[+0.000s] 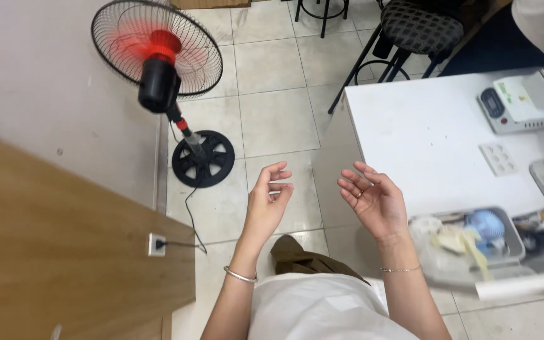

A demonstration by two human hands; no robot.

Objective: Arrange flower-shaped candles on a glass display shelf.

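Well, hands [322,200] (empty) beside table edge [355,129]

I see a black pedestal fan [158,60] with red blades glowing behind its grille. Right of the fan stands a white table [423,138]; beyond that, a stool [420,25] with black-and-grey chequered seat. Under the fan, pale beige floor tiles [272,82]. Left of it, a brown wooden panel [51,252].
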